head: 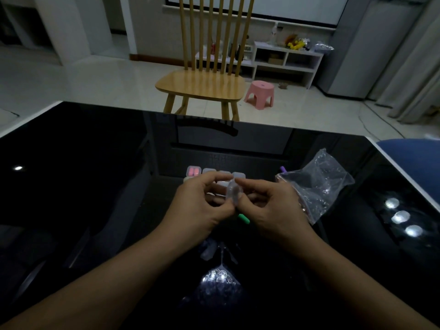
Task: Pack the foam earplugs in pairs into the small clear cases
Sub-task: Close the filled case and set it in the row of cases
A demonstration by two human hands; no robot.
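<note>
left hand (202,201) + right hand (269,203) grip: both pinching clear case (234,192) | case upright, long axis vertical

Both forearms reach in from the lower frame corners. The left hand (202,201) and right hand (271,206) meet mid-frame, fingers (215,181) curled, pinching.

wooden chair (202,75), pink stool (259,90), white shelf (289,61)
</note>
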